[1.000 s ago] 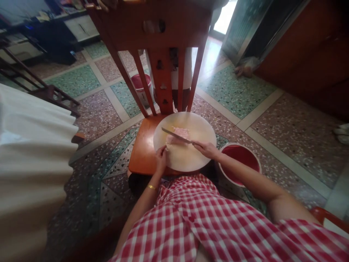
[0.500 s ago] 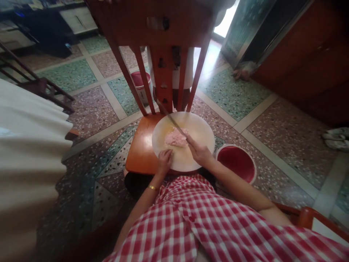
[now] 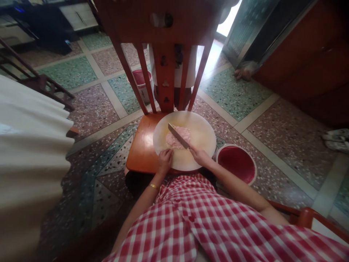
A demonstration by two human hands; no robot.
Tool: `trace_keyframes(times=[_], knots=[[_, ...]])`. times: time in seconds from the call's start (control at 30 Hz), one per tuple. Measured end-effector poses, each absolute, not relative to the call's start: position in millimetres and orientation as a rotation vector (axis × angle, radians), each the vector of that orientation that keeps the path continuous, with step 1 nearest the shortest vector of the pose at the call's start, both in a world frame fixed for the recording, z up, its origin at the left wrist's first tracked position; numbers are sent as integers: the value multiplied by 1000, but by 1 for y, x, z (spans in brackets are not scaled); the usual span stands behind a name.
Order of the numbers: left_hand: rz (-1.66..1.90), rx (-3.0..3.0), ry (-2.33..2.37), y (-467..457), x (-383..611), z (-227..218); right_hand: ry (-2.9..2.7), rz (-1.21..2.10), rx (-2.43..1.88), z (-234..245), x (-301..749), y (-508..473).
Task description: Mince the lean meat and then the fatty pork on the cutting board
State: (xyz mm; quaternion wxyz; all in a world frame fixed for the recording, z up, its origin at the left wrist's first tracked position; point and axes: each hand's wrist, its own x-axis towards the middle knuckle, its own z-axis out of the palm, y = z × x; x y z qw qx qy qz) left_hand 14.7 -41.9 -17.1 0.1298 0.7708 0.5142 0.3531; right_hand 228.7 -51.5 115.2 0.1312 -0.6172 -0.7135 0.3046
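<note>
My right hand (image 3: pixel 202 157) is closed around the handle of a cleaver (image 3: pixel 178 136), whose blade slants up to the left. The blade lies over a spread mound of pale pink minced meat (image 3: pixel 185 132). Under the meat is a round whitish cutting board (image 3: pixel 204 134). Curled fingers of my left hand (image 3: pixel 164 160) grip the board's near left rim, just short of the meat. The board rests on the seat of a wooden chair (image 3: pixel 141 151), which is partly covered by it.
A red-lined bucket (image 3: pixel 236 163) stands on the floor to the right of the board. Behind the chair back (image 3: pixel 160 29) are a second red bucket (image 3: pixel 141 78) and a standing person, partly hidden. A pale pleated cloth (image 3: pixel 29 163) hangs at the left.
The cleaver has come down from a raised position onto the meat, its tip now lower and nearer. My left hand stays on the board's rim.
</note>
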Motion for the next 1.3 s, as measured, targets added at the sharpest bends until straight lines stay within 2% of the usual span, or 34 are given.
trace_keyframes(times=[0.2, 0.33, 0.53, 0.7, 0.87, 1.07, 1.2, 1.3], knots=[[1011, 2231, 1518, -42, 15, -18, -1972, 733, -1689, 129, 237, -55], [1011, 2261, 1517, -41, 15, -18, -2006, 869, -1874, 119, 240, -54], [1018, 2228, 1504, -41, 15, -18, -1883, 710, -1631, 130, 247, -54], [1014, 2201, 1510, -40, 15, -20, -1905, 893, -1872, 110, 252, -53], [1004, 2204, 1509, -41, 14, -20, -1885, 748, -1657, 119, 250, -55], [982, 2214, 1502, -41, 14, -18, -2002, 876, -1875, 114, 244, -49], [987, 2210, 1496, -41, 14, -19, -1944, 717, -1670, 129, 246, -48], [988, 2204, 1509, -40, 14, -20, -1924, 693, -1715, 128, 244, -48]])
